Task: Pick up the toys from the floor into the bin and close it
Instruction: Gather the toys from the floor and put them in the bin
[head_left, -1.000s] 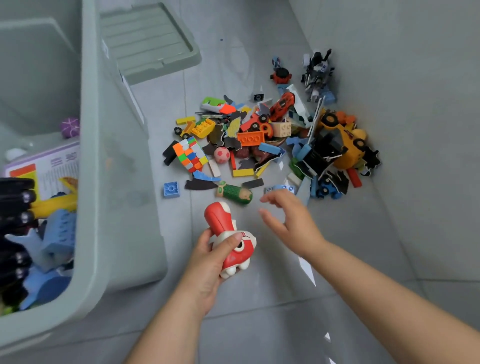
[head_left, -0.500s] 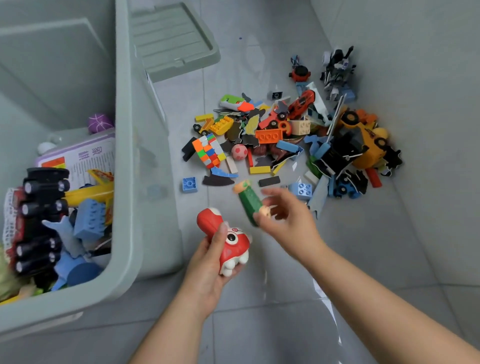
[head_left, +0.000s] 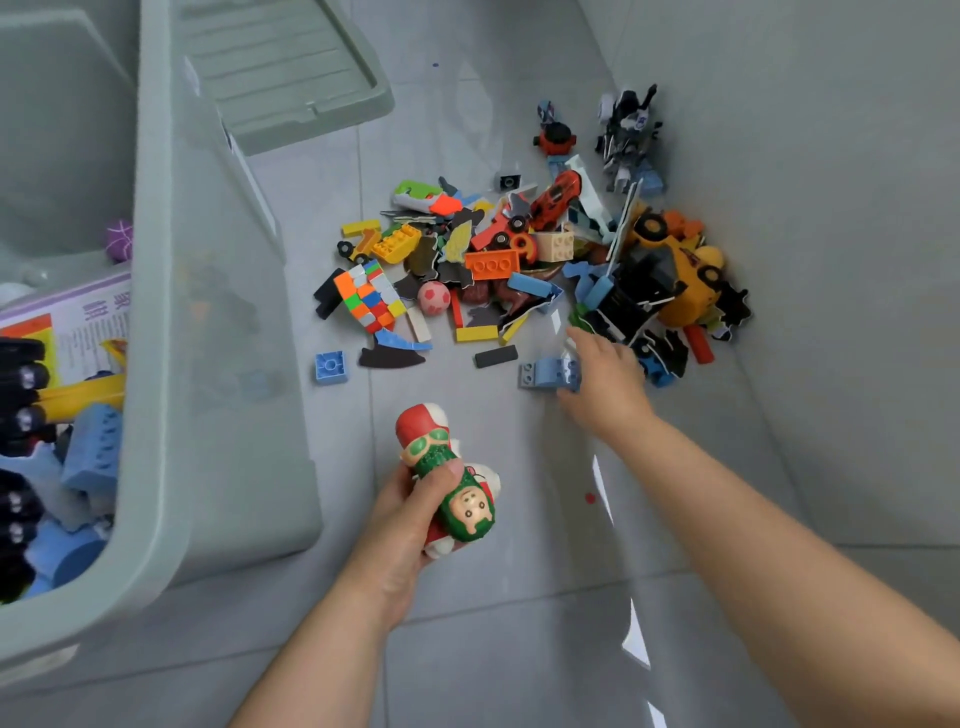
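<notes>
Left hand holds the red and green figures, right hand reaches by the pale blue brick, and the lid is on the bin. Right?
Not quite: the head view shows the lid off, lying beyond the open bin. The rest stands.

wall (head_left: 831, 156): plain grey, right side of frame | red speck (head_left: 589, 499): lower centre | printed booklet (head_left: 78, 322): left edge, mid-height

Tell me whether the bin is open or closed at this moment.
Open: the bin has no cover on top, toys show inside, and its lid lies on the floor beyond it.
</notes>
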